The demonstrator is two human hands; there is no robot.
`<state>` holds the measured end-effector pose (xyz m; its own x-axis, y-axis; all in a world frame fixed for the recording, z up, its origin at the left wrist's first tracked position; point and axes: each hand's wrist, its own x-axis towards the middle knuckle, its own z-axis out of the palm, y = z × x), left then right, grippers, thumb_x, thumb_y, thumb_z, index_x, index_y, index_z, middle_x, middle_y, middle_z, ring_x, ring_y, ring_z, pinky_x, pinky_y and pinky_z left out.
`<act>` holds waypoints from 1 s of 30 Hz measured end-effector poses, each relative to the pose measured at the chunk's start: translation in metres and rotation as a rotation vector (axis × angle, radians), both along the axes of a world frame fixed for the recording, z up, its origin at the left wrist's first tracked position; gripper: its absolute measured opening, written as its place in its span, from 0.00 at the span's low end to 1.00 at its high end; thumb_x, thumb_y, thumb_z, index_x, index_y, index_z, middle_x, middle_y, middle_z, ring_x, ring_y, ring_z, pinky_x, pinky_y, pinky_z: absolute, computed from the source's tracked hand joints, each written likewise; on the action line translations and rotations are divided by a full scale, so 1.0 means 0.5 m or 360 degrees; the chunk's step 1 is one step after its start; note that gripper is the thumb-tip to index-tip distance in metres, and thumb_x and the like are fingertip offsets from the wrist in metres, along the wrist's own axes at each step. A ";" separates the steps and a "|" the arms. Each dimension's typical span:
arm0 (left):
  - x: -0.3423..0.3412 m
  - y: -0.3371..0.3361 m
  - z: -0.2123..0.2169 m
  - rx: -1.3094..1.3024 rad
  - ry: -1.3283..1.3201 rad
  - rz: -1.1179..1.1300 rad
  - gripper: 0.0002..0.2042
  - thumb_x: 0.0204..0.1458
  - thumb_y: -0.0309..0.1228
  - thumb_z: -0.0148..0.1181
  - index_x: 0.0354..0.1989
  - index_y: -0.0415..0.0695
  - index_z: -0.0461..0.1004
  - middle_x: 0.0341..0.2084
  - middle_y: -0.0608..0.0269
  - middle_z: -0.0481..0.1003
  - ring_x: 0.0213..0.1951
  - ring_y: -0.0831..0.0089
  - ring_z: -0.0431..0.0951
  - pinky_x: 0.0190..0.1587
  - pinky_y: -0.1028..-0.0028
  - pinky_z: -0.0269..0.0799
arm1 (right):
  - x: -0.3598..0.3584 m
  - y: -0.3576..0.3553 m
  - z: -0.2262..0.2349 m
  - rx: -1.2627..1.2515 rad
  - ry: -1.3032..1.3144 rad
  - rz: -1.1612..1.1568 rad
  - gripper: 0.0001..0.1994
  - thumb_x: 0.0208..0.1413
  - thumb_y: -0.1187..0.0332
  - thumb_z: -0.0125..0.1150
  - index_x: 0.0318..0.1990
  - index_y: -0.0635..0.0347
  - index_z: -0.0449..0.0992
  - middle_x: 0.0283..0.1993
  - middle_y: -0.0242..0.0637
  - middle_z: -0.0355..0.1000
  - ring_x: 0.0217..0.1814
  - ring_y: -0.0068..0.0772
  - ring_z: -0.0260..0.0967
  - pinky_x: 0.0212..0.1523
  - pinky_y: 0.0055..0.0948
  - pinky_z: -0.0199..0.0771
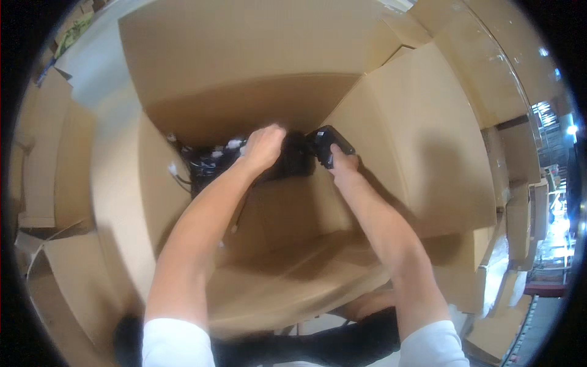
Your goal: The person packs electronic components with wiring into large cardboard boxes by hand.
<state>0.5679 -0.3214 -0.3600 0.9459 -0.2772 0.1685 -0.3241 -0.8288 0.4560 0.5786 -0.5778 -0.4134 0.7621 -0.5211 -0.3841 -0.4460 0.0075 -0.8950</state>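
A large open cardboard box (287,220) takes up the middle of the view, and both my arms reach down into it. Inside, near its far wall, lie several black items with cables and white connectors (211,160). My right hand (344,164) grips a black, flat device with rounded corners (327,142), thumb on top, beside the pile's right end. To its left, my left hand (264,147) is closed in a fist over the black items. Whatever its fingers hold, if anything, is hidden.
The box's flaps stand outward, with a tall one (244,43) at the far side and a wide one (434,140) on the right. More cardboard boxes (52,153) stand at the left and along the right. A roller conveyor (535,330) shows at the lower right.
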 end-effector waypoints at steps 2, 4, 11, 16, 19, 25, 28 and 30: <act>0.018 0.029 -0.065 0.0033 0.0004 0.0035 0.08 0.49 0.21 0.56 0.37 0.39 0.79 0.37 0.49 0.77 0.45 0.46 0.78 0.48 0.53 0.74 | -0.032 0.079 -0.046 -0.0318 0.0160 0.0105 0.28 0.52 0.60 0.73 0.56 0.69 0.73 0.55 0.47 0.75 0.55 0.42 0.74 0.56 0.39 0.73; 0.042 0.014 -0.103 0.0090 -0.0009 -0.0035 0.10 0.50 0.21 0.53 0.37 0.42 0.79 0.38 0.51 0.77 0.46 0.48 0.78 0.48 0.54 0.74 | -0.039 0.090 -0.085 -0.0476 0.0315 0.0030 0.33 0.51 0.55 0.74 0.56 0.74 0.70 0.58 0.54 0.73 0.61 0.49 0.71 0.64 0.41 0.67; 0.083 -0.016 -0.192 0.0477 0.0458 -0.0505 0.23 0.51 0.28 0.62 0.58 0.45 0.72 0.58 0.52 0.71 0.62 0.54 0.70 0.62 0.56 0.66 | -0.093 0.070 -0.203 -0.0262 -0.0045 0.0273 0.25 0.61 0.55 0.66 0.56 0.66 0.74 0.54 0.43 0.75 0.54 0.39 0.73 0.54 0.39 0.75; 0.070 -0.091 -0.210 0.0241 0.0535 -0.0481 0.29 0.46 0.36 0.72 0.58 0.42 0.71 0.63 0.54 0.66 0.67 0.55 0.63 0.66 0.53 0.62 | -0.084 0.021 -0.245 -0.0115 0.0148 0.0183 0.29 0.61 0.53 0.66 0.61 0.65 0.67 0.55 0.39 0.72 0.55 0.39 0.72 0.51 0.40 0.78; 0.037 -0.052 -0.233 0.0233 0.0598 -0.0253 0.28 0.46 0.39 0.73 0.55 0.41 0.72 0.62 0.54 0.67 0.68 0.55 0.62 0.67 0.52 0.60 | -0.068 0.079 -0.212 0.0616 0.0299 0.0084 0.28 0.61 0.53 0.66 0.59 0.65 0.68 0.56 0.40 0.72 0.53 0.43 0.73 0.52 0.45 0.77; 0.005 -0.096 -0.251 0.0398 -0.0134 -0.0183 0.38 0.46 0.48 0.70 0.64 0.40 0.67 0.63 0.53 0.66 0.68 0.55 0.61 0.68 0.49 0.57 | -0.021 0.025 -0.222 0.0858 0.0313 0.0227 0.38 0.59 0.43 0.64 0.64 0.66 0.62 0.60 0.52 0.66 0.67 0.50 0.62 0.70 0.49 0.60; -0.032 -0.092 -0.294 0.0536 -0.0269 -0.0182 0.34 0.49 0.42 0.64 0.64 0.41 0.67 0.63 0.52 0.65 0.67 0.53 0.62 0.66 0.48 0.59 | -0.033 0.040 -0.230 0.0974 0.0401 0.0195 0.38 0.60 0.44 0.64 0.63 0.68 0.60 0.57 0.50 0.65 0.58 0.53 0.67 0.64 0.50 0.68; -0.036 -0.093 -0.314 0.0544 -0.0360 -0.0090 0.23 0.56 0.35 0.51 0.61 0.43 0.71 0.61 0.52 0.67 0.65 0.54 0.64 0.63 0.48 0.62 | -0.032 0.045 -0.228 0.0968 0.0470 0.0154 0.39 0.60 0.44 0.64 0.64 0.68 0.58 0.58 0.52 0.64 0.57 0.53 0.68 0.62 0.49 0.69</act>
<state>0.5501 -0.3679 -0.5168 0.8771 -0.4041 0.2597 -0.4343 -0.8981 0.0693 0.5624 -0.5555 -0.5273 0.6128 -0.0816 -0.7860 -0.6948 0.4182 -0.5851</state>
